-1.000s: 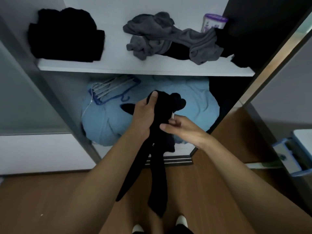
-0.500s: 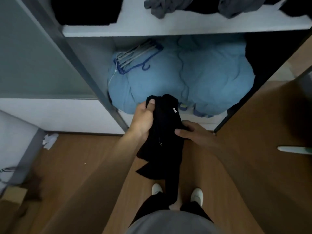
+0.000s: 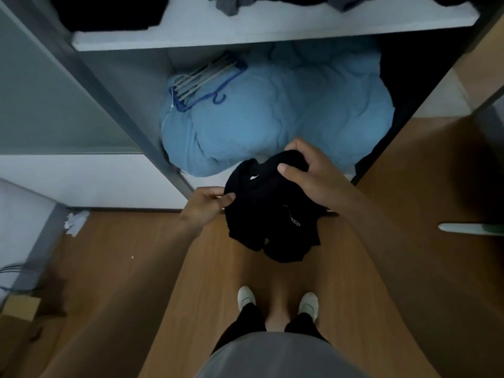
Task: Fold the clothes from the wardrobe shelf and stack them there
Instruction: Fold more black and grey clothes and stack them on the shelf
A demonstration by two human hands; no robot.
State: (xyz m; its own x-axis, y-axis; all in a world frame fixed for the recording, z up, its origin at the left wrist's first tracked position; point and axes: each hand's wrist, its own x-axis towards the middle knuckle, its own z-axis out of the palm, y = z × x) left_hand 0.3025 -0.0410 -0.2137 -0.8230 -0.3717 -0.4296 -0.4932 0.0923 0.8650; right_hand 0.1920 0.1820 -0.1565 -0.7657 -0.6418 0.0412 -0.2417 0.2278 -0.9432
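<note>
A bunched black fabric garment (image 3: 270, 211) with a small white label hangs in front of the open wardrobe, above the brown wooden floor (image 3: 136, 255), held by both hands. The left hand (image 3: 206, 204) has a closed grip pinching its left edge, and the right hand (image 3: 308, 170) has a closed grip over its top. Behind it lies a light blue padded quilt (image 3: 286, 113) under the white wardrobe shelf (image 3: 245, 34).
</note>
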